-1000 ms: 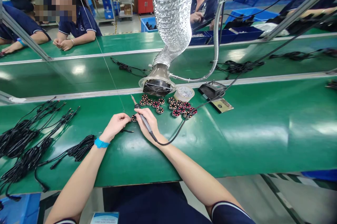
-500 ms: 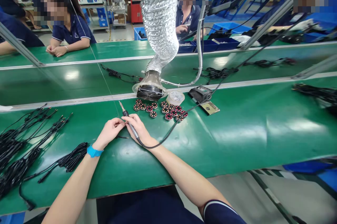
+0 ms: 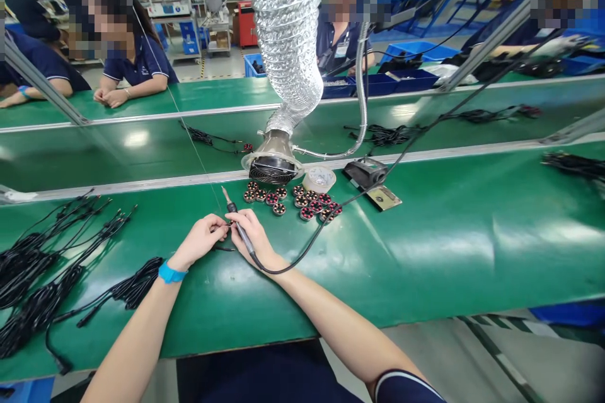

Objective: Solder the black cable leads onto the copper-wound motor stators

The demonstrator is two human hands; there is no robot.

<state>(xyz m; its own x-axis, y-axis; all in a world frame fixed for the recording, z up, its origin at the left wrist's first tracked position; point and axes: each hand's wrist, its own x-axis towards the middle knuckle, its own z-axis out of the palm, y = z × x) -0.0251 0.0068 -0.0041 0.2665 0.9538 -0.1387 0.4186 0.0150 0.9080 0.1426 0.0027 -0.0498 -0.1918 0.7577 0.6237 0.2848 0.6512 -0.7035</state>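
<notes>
In my right hand (image 3: 254, 240) is a soldering iron (image 3: 244, 237), its tip slanting up and to the left. My left hand (image 3: 201, 242) is closed in a pinch right beside the right fingertips. What it pinches is small and mostly hidden; a dark bit shows between the hands. A short black cable end (image 3: 224, 249) lies just below the fingers. From above, a thin solder wire (image 3: 195, 149) runs down toward the hands. Several small round motor coils (image 3: 307, 213), red and copper coloured, lie beyond my right hand.
A fume fan (image 3: 273, 169) hangs on a silver duct (image 3: 287, 24) over the bench. Near it are a tape roll (image 3: 320, 180) and a black iron stand (image 3: 366, 171). Black cable bundles (image 3: 38, 270) lie at left. The iron's cord (image 3: 307, 248) crosses my right forearm. Co-workers sit across.
The whole view has shifted a little, so things sit slightly farther right and lower. My hands stay close together, with the soldering iron still in the right one.
</notes>
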